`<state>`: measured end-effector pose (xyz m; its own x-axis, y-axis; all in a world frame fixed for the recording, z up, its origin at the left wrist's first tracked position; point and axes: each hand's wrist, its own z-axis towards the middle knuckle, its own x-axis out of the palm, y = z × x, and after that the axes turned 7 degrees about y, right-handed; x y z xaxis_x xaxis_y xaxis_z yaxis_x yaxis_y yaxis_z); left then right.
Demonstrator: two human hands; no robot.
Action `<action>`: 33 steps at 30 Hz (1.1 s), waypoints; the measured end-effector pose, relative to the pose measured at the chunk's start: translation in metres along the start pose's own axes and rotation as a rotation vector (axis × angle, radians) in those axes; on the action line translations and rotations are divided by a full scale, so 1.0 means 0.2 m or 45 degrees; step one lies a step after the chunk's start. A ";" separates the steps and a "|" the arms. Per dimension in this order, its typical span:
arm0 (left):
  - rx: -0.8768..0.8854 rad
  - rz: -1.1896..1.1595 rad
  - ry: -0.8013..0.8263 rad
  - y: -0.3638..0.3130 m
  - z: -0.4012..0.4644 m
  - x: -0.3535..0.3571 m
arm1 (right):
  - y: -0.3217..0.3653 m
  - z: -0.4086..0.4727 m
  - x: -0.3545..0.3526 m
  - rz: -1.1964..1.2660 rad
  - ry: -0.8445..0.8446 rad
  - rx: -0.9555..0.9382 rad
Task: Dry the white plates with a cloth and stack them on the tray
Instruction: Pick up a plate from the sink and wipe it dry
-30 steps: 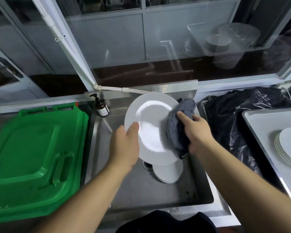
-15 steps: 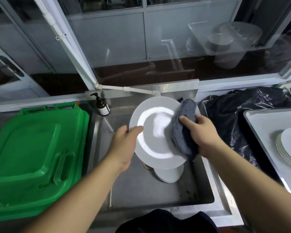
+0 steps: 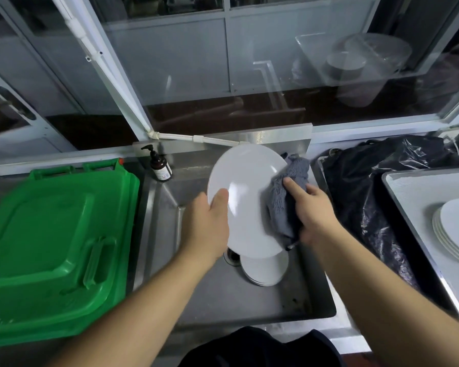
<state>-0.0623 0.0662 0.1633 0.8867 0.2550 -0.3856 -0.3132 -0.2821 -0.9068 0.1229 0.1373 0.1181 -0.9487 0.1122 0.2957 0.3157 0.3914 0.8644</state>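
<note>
- Left hand [image 3: 210, 223] grips the tilted white plate [image 3: 245, 197] by its left rim over the sink [image 3: 223, 300].
- Right hand [image 3: 312, 207] presses a grey cloth [image 3: 284, 207] against the plate's right edge.
- More plates [image 3: 265, 271] lie in the sink; a stack [image 3: 453, 231] sits on the tray [image 3: 419, 192].

Counts:
- Hands: 2, left hand [image 3: 208, 223] and right hand [image 3: 312, 207].
- Held plate [image 3: 245, 200]: 1.
- Grey cloth [image 3: 284, 202]: 1.
- Plates in sink [image 3: 265, 268], stacked near the drain: at least 2 or 3 rims visible, exact number unclear.
- Plates on tray [image 3: 453, 231], stacked at the tray's right edge: about 4 rims visible, partly cut off by the frame.
- Tray [image 3: 408, 186]: 1.
- Sink [image 3: 223, 300]: 1 basin.
- Green bin lid [image 3: 51, 247]: 1, left of sink.
- Pump bottle [image 3: 159, 165]: 1, at sink's back left corner.
- Black plastic bag [image 3: 368, 186]: 1.
</note>
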 end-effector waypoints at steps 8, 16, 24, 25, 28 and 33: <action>-0.134 -0.229 0.024 0.04 -0.05 0.08 | -0.15 -0.06 -0.02 0.249 -0.075 0.225; -0.114 -0.248 0.466 0.01 0.13 -0.12 | 0.11 -0.01 -0.14 -0.665 0.221 -0.274; 0.083 0.023 0.214 -0.04 0.12 -0.09 | 0.14 -0.01 -0.03 -0.474 0.038 -0.315; 0.073 0.002 0.155 -0.03 0.09 -0.07 | 0.12 -0.01 -0.02 -0.418 -0.020 -0.283; 0.030 -0.032 -0.042 -0.03 0.03 0.01 | 0.02 -0.01 0.01 -0.100 -0.132 -0.060; -0.020 -0.139 -0.075 0.00 -0.01 0.08 | -0.12 -0.05 0.01 0.090 -0.158 0.127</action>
<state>-0.0470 0.0692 0.1565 0.8937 0.3388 -0.2942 -0.2098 -0.2641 -0.9414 0.1130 0.1180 0.1016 -0.9210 0.2523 0.2967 0.3844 0.4662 0.7968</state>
